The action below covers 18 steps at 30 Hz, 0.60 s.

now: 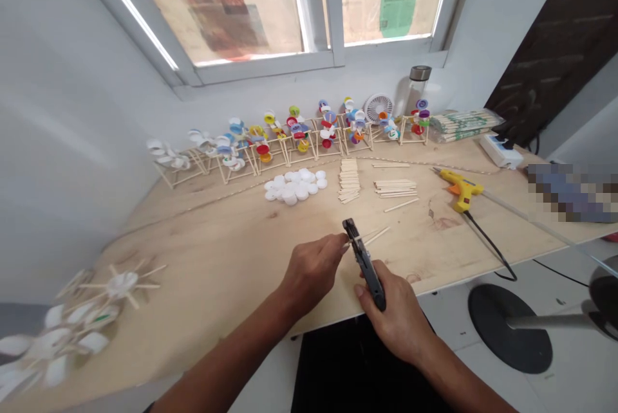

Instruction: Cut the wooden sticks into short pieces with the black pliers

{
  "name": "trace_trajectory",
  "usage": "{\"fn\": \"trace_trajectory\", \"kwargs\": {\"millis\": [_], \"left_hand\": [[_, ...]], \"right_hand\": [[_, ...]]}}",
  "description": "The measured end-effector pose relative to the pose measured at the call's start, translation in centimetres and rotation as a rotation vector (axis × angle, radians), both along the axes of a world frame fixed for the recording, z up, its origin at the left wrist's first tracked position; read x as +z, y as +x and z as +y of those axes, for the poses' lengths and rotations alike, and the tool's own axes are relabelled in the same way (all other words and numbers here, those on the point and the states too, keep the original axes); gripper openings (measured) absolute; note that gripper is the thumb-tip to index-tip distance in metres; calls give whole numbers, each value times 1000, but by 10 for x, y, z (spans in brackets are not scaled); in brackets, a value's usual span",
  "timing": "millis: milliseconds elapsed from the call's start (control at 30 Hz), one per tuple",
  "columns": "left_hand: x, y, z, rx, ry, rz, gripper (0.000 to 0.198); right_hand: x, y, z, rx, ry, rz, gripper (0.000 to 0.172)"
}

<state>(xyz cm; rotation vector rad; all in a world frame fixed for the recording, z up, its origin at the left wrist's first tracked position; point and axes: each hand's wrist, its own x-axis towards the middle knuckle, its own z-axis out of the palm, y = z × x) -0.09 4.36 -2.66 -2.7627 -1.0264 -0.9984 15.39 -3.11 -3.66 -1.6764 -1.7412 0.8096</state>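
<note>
My right hand (393,313) is wrapped round the handles of dark cutting pliers (363,258), whose jaws point up and away over the wooden table (217,252). My left hand (313,271) pinches a thin wooden stick (375,236) at the jaws; the stick runs off to the right just above the table. A loose stick (400,205) lies further back.
Behind lie a pile of white bottle caps (295,185), two stacks of sticks (348,179) (396,188), and a yellow glue gun (461,189) with its cord. A row of cap-and-stick wheels (290,133) lines the wall; white ones (120,284) sit at left. Fan, bottle, power strip at back right.
</note>
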Motion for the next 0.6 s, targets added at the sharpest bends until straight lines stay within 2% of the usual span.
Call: {"fn": "trace_trajectory", "kwargs": {"millis": [133, 300, 400, 600], "left_hand": [[9, -1, -7, -46, -115, -38, 16], [13, 3, -13, -39, -170, -81, 15], [11, 4, -14, -26, -107, -96, 14], [10, -1, -9, -16, 102, 85, 13]], "right_hand": [[-1, 0, -4, 21, 27, -6, 11], [2, 1, -7, 0, 49, -64, 11], [12, 3, -11, -9, -26, -20, 9], [25, 4, -20, 77, -209, 320, 11]]}}
